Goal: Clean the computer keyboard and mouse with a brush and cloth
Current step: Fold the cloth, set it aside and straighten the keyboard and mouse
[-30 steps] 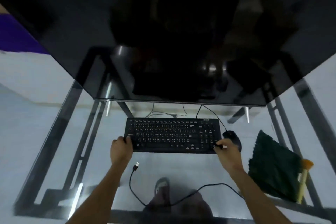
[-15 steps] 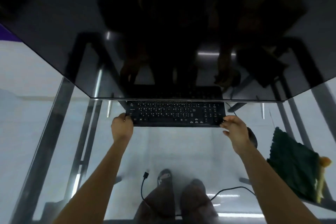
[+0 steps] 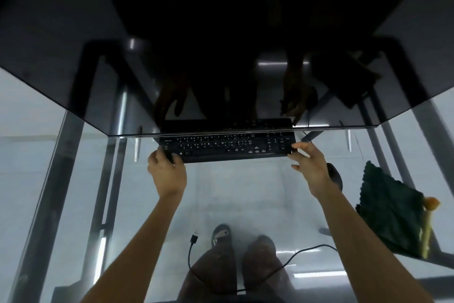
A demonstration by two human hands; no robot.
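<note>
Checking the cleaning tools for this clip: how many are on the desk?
2. The dark green cloth lies at the desk's right edge, and the yellow-handled brush rests along the cloth's right side. Neither hand touches them; others may sit outside the view.

Keyboard (image 3: 228,148) black w/ white key legends. Mouse (image 3: 334,175) black, mostly hidden behind the right arm. Cloth (image 3: 390,211) dark green w/ a bumpy woven texture and zigzag edge. Brush (image 3: 428,224) w/ pale yellow handle, orange tip. Cable (image 3: 290,262) black, incl. its USB plug. Monitor (image 3: 73,44) glossy black, screen dark w/ dim reflections. Counter (image 3: 233,199) clear glass, grey metal frame; pale grey floor (image 3: 29,162) shows through.
</note>
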